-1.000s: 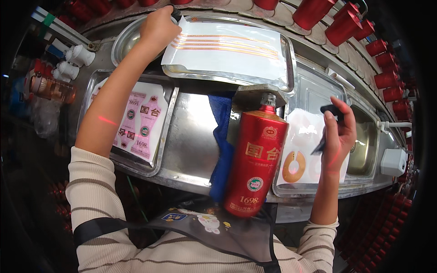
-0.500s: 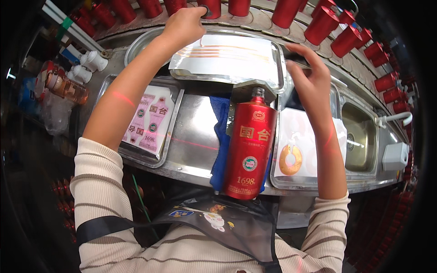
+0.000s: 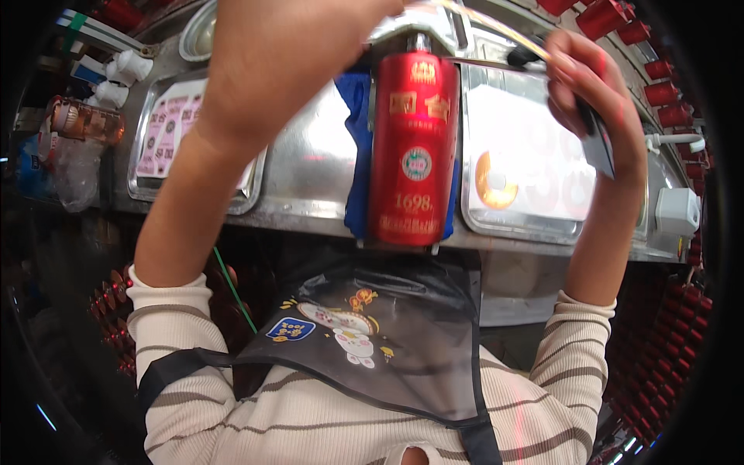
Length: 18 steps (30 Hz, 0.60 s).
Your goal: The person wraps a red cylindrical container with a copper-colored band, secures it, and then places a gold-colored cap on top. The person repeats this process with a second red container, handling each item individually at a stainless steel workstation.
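A red bottle (image 3: 415,155) with gold lettering and a round green-and-white emblem lies on a blue cloth (image 3: 357,155), its neck pointing away from me. Above and beyond it, a narrow gold strip (image 3: 504,29) is stretched between my hands. My left hand (image 3: 310,54) looms large and blurred at the upper edge; its closed fingertips, partly cut off, meet the strip's left end. My right hand (image 3: 593,81) pinches the other end between thumb and finger. A flat grey blade with a dark handle (image 3: 597,139) is also held against that palm.
To the left, a metal tray (image 3: 252,190) carries pink-and-white label sheets (image 3: 172,128). A second tray (image 3: 527,227) at right holds a white sheet with a gold ring-shaped label (image 3: 496,180). Red bottles (image 3: 604,17) line the far side. A white plastic container (image 3: 676,211) stands far right.
My left hand has come back from the bottle row, closer to me. A gold strip now spans both hands, and my right hand holds the blade. The view has shifted, putting the bottle higher.
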Each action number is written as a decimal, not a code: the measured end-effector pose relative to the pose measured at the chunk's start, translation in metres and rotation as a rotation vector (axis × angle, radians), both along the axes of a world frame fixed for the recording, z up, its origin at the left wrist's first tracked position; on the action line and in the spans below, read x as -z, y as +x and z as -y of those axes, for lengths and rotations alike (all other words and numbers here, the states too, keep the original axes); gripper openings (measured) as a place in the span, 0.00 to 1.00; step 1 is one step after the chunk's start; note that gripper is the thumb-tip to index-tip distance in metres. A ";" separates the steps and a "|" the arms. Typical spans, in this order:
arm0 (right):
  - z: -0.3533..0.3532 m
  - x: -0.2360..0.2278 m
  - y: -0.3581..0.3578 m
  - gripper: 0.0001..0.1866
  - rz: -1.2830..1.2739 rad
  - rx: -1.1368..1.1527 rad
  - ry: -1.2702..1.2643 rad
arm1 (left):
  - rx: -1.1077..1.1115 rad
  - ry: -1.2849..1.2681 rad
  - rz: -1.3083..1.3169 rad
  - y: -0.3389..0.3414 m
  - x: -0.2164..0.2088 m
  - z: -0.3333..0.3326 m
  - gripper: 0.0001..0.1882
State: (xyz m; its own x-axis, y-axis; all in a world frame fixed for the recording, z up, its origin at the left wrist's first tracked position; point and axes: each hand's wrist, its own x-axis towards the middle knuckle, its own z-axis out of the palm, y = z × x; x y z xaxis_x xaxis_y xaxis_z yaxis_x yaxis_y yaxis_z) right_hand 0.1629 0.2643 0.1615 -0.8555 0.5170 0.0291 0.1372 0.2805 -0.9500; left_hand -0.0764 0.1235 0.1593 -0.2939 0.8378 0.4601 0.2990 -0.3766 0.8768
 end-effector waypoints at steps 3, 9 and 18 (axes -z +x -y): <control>0.048 0.005 0.042 0.16 0.073 0.162 0.025 | -0.007 -0.050 0.154 0.038 0.037 0.054 0.14; 0.133 0.030 0.069 0.10 0.217 0.242 -0.209 | -0.104 -0.224 0.460 0.084 0.099 0.147 0.30; 0.142 0.100 0.042 0.08 0.065 0.376 -0.295 | -0.198 -0.244 0.591 0.078 0.138 0.149 0.26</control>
State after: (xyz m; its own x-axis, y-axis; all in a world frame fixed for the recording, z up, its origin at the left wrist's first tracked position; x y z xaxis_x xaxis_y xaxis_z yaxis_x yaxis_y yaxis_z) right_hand 0.2045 0.1228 0.0612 -0.6024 0.7693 -0.2128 0.2394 -0.0802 -0.9676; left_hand 0.0016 -0.0254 0.0211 -0.5971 0.8019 -0.0214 -0.2148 -0.1342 0.9674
